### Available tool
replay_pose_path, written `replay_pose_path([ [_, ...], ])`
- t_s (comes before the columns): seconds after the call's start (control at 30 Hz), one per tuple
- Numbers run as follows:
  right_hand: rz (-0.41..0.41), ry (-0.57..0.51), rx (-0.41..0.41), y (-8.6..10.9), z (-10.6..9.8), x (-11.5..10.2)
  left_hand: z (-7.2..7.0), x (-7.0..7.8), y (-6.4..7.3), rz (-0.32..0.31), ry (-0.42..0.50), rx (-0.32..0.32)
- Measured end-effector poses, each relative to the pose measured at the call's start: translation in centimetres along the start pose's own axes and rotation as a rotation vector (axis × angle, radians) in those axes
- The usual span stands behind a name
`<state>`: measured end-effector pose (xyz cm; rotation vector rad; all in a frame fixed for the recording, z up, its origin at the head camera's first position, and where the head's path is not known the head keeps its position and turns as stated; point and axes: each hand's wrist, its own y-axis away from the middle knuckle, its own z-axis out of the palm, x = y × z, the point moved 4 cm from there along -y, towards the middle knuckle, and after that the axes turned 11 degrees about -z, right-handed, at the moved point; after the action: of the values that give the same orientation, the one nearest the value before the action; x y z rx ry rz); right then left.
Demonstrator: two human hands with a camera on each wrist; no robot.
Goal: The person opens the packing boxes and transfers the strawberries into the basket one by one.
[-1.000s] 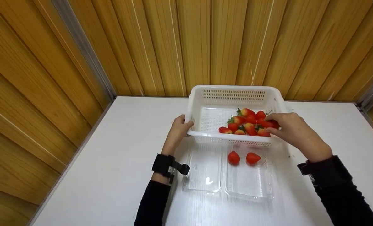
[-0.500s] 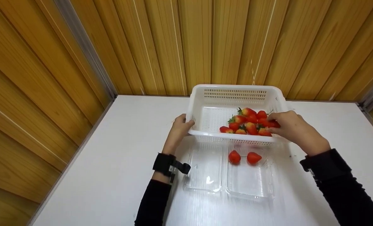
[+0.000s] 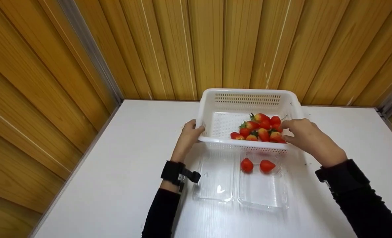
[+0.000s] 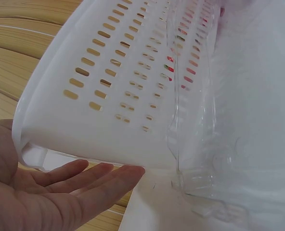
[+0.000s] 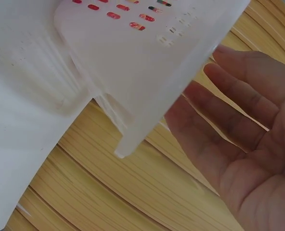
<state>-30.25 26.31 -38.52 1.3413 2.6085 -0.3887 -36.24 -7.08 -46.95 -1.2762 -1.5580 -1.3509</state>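
A white perforated basket (image 3: 222, 140) is tilted toward me at the table's back, with several strawberries (image 3: 263, 135) heaped in its front right part. My left hand (image 3: 188, 136) grips its left rim; the left wrist view shows the fingers along the basket's outer side. Reaching over the right front corner, my right hand (image 3: 306, 137) has thumb and fingers apart beside the berries, nothing showing between them. In the right wrist view its fingertips pass behind the rim. Below the basket stands a clear plastic container (image 3: 262, 206) holding two strawberries (image 3: 267, 166) in its right half.
The container's left half (image 3: 212, 200) lies just under the basket's front edge. Behind the white table (image 3: 116, 172) rises a wood-patterned wall (image 3: 169, 49), with another such wall (image 3: 24, 82) on the left.
The red strawberry seen between my right thumb and fingers no longer shows there, and the fingers have spread a little. My left hand stays on the basket rim.
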Motion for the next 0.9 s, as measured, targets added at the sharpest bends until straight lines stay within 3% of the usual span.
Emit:
replay_pose_path([
  [0.27,-0.012,-0.004,0.039,0.8,-0.2,-3.0,0.0,0.1,0.1,0.005,-0.006,-0.001],
  [0.47,-0.080,-0.033,0.043,1.6,0.3,-6.1,0.0,0.1,-0.1,-0.003,-0.013,-0.002],
  [0.73,-0.205,-0.025,-0.111,2.0,3.8,-8.3,0.0,0.0,0.0,-0.002,0.017,-0.018],
  [0.9,-0.318,0.116,-0.104,2.4,5.5,-8.0,0.0,0.0,-0.1,-0.005,0.009,-0.013],
])
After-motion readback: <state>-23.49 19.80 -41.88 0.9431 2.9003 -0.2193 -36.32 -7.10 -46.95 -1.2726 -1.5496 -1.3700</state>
